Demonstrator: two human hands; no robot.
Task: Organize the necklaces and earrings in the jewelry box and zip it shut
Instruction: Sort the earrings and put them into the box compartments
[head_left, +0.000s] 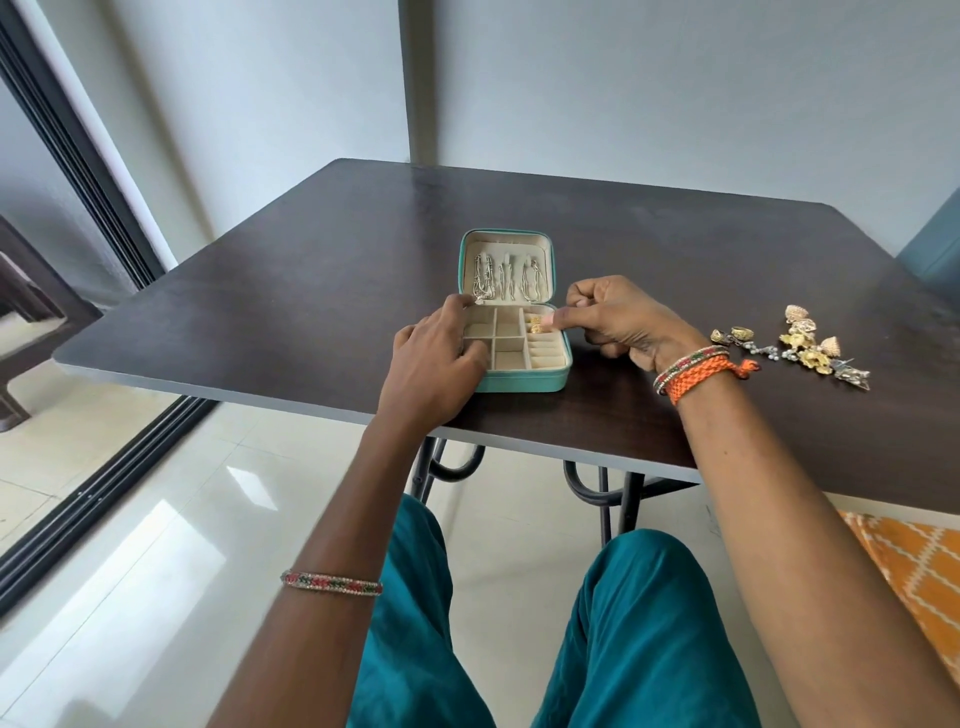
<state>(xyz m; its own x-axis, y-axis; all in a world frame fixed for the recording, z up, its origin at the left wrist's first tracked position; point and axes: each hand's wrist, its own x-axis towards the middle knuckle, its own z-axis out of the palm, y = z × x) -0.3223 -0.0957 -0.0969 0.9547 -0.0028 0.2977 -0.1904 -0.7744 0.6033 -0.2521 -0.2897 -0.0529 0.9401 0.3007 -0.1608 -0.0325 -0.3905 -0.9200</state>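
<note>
Left hand (436, 358): rests on the near-left part of the jewelry box (519, 382), fingers loosely bent over its rim and holding nothing.
Right hand (618, 325): curled at the box's right edge, its fingers (563, 318) apparently seating a gold earring (535, 326) in the right-hand slotted section; whether they pinch it I cannot tell.
Jewelry box: open near the front edge of the bench (260, 312), lid back.
Compartments: the square ones look vacant.
Loose earrings (795, 343): a cluster lies on the bench, well right of the box, not yet stowed.
Necklaces (506, 280): silver chains hang inside the lid, apparently done.
Left to do: remaining earrings, closing, zipping.
</note>
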